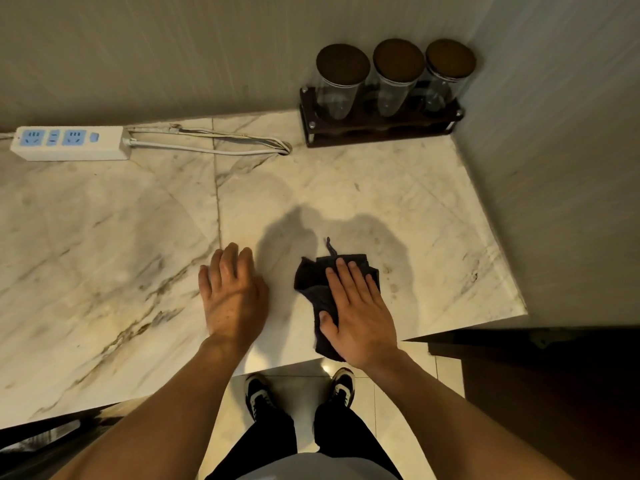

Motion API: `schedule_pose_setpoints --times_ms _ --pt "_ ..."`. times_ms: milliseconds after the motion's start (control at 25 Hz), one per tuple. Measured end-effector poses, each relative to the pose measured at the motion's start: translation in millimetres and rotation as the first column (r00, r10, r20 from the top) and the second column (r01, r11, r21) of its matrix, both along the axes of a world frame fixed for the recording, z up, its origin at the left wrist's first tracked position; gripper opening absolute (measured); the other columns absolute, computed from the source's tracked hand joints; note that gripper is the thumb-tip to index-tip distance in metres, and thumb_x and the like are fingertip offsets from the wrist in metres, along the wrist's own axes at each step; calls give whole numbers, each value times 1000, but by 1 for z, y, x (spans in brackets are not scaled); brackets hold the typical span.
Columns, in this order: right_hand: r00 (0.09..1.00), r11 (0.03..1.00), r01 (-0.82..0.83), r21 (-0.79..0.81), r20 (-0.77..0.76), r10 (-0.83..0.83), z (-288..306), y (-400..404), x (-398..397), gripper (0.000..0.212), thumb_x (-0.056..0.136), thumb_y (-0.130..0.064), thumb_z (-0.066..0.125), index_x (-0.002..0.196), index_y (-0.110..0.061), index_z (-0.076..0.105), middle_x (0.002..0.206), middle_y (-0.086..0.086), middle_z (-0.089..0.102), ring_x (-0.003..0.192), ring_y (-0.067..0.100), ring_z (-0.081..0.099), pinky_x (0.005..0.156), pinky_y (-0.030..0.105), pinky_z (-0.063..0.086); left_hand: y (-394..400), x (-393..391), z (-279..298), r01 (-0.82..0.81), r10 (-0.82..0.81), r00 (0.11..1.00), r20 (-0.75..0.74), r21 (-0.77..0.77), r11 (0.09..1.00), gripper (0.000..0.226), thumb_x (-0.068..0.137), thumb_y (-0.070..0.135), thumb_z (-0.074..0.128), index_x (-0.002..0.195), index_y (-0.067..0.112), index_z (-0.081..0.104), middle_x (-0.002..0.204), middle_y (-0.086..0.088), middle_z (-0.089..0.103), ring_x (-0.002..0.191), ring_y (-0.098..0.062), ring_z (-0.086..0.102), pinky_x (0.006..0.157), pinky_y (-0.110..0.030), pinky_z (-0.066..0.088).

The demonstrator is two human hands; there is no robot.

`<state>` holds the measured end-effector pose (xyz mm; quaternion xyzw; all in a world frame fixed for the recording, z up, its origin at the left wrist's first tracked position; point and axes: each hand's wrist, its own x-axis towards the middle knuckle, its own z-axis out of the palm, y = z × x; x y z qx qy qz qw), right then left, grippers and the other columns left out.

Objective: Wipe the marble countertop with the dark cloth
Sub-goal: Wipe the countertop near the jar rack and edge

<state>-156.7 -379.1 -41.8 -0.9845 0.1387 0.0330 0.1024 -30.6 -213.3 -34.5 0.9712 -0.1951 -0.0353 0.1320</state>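
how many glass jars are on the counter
3, side by side in the dark rack at the back right corner: left jar, middle jar, right jar. None seems hidden.

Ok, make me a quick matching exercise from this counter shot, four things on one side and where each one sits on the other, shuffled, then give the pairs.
Things:
1. dark cloth
2. power strip
3. jar rack
4. left hand

Places:
A. far right corner by the walls
B. flat on bare marble
C. under the right hand
D. far left, by the wall

Pairs: 1-C, 2-D, 3-A, 4-B
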Motion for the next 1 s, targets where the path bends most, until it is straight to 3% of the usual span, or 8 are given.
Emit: schedule_pose_setpoints --times_ms 160,320,560,1000 --pt "983 983 -182 -16 -20 182 2 -25 -3 70 87 -44 41 149 -16 24 158 6 16 146 19 8 117 41 11 -19 -5 -5 -53 53 999 -2 -96 994 54 87 28 35 135 4 43 143 -18 43 135 -37 31 114 -54 18" --pt "962 963 -268 -16 -52 267 5 -40 2 71 85 -44 42 149 -18 24 158 3 16 146 18 6 118 40 11 -25 -9 -13 -98 96 995 -23 -79 992 57 90 34 30 138 5 41 147 -16 40 139 -36 27 116 -52 13" --pt "943 944 -329 -3 -61 328 6 -55 19 72 84 -43 43 149 -21 23 159 2 15 146 18 7 118 41 13 -27 -12 -16 -77 77 997 19 23 997 57 93 35 32 140 4 37 147 -18 39 139 -37 27 115 -54 14" --pt "948 949 -315 -25 -48 314 3 -87 83 70 87 -44 37 150 -18 22 158 4 16 146 20 9 118 42 13 -26 -10 -17 -82 82 996 23 19 996 57 92 34 40 140 3 39 146 -21 41 140 -38 26 113 -57 18"
